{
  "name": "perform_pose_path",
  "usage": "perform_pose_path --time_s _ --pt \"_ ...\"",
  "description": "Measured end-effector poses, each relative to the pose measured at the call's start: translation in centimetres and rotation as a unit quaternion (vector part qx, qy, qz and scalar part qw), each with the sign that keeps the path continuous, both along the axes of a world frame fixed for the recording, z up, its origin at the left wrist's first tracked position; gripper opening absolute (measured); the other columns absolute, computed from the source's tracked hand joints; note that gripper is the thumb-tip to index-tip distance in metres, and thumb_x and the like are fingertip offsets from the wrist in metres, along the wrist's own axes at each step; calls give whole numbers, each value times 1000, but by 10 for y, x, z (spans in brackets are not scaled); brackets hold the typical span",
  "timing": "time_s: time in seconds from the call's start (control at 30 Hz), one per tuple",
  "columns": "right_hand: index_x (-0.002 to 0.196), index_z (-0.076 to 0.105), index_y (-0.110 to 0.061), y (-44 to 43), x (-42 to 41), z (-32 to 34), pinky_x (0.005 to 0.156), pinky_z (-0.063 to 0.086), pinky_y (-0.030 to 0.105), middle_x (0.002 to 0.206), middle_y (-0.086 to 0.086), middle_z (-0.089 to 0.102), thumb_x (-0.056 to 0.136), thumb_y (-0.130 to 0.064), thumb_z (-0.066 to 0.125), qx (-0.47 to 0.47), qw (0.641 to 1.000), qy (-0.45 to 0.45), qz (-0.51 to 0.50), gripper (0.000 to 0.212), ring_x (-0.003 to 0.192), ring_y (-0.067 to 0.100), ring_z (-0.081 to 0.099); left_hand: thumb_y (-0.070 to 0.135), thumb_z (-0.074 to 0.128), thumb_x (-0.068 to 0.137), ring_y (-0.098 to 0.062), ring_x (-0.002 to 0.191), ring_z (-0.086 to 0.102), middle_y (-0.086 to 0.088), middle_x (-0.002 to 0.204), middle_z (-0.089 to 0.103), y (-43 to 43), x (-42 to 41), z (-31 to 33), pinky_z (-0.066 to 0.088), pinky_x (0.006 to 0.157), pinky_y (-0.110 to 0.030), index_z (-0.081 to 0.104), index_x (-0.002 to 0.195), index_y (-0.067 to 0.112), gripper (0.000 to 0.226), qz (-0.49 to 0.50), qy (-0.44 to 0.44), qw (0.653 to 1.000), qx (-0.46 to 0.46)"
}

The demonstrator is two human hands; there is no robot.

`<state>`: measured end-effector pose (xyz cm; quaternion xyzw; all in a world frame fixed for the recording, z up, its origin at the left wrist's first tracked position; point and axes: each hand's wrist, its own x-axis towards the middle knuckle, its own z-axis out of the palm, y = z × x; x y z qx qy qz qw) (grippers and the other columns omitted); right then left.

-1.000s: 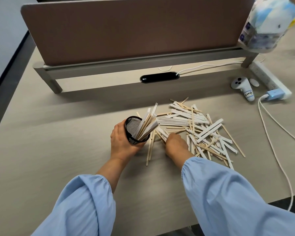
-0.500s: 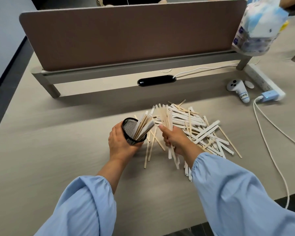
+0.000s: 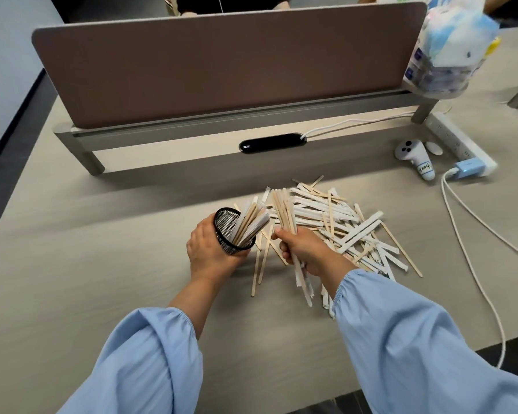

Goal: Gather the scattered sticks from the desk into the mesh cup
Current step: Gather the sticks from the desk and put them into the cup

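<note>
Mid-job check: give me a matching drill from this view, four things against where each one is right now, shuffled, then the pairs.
Things:
1. mesh cup
2. stick bundle
3. white controller
4. blue plug

Places:
A. plugged into the power strip
B. gripped by the left hand, tilted
C. lying on the desk near the power strip
D. gripped by the right hand, above the pile

Pairs: 1-B; 2-D; 3-C; 4-A.

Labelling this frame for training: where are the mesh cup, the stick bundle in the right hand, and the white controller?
mesh cup (image 3: 225, 225): head view, inner mesh wall.
stick bundle (image 3: 284, 210): head view, wooden shafts above the fist.
white controller (image 3: 414, 158): head view, middle of its body.
</note>
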<state>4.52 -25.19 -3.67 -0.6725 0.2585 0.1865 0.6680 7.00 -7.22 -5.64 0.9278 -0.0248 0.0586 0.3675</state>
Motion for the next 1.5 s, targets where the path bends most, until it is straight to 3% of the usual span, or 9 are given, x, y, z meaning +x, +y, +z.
perform_pose_path --time_s 0.23,0.43,0.53,0.63,0.77,0.9,1.1,1.37,1.5 --pt "66 54 -15 -5 3 3 51 33 26 59 -2 45 85 -36 65 -243 968 -63 9 30 54 16 43 67 57 44 -34 112 51 -12 120 56 0 -3 0 38 98 -45 46 125 9 100 -6 -6 1000 -20" --pt "84 69 -8 -6 0 1 75 36 23 102 -2 50 88 -29 63 -286 939 -186 -45 22 86 15 51 67 57 44 -33 111 51 -12 120 56 0 -1 2 38 98 -45 47 124 9 100 -9 -3 1000 -18" --pt "87 67 4 -2 1 6 61 42 27 69 5 56 91 -31 58 -195 957 -195 -93 37 61 17 51 66 57 44 -33 110 51 -12 119 57 -1 -1 3 37 97 -44 47 124 9 99 -15 -6 1000 -13" --pt "64 58 -10 -2 8 20 48 42 18 53 -3 52 94 -32 53 -44 956 -197 -213 38 42 4 46 65 59 45 -33 110 51 -12 118 57 -1 -2 0 37 96 -43 47 124 9 97 -27 -13 1000 1" --pt "52 40 -17 -10 23 57 37 27 18 35 -8 39 96 -29 50 183 893 -229 -343 46 31 6 32 48 81 48 -33 110 51 -11 119 56 1 1 -4 37 95 -43 47 124 10 92 -44 -21 998 43" --pt "53 34 -18 -8 35 87 34 26 16 34 -7 37 97 -31 47 310 843 -268 -349 47 29 5 30 42 85 49 -33 111 50 -11 119 56 -1 2 -3 37 94 -43 47 124 11 90 -50 -39 996 61" --pt "51 51 -17 32 41 76 49 44 18 44 -5 55 94 -31 52 244 895 -256 -272 46 41 6 49 64 60 48 -32 104 55 -11 113 60 -15 -5 11 40 89 -40 50 121 6 93 -74 -71 995 -7" --pt "70 63 -16 55 36 63 82 51 30 83 17 65 81 -3 69 58 939 -307 -144 18 82 21 62 45 82 43 -18 102 58 2 110 58 -17 1 21 49 89 -44 49 115 24 82 -61 -3 985 -159" --pt "75 65 -13 61 37 72 91 49 37 88 16 69 91 -8 57 84 942 -298 -127 19 86 21 62 47 81 41 -15 103 57 1 114 58 -12 0 18 50 89 -41 48 117 23 86 -51 30 981 -187"
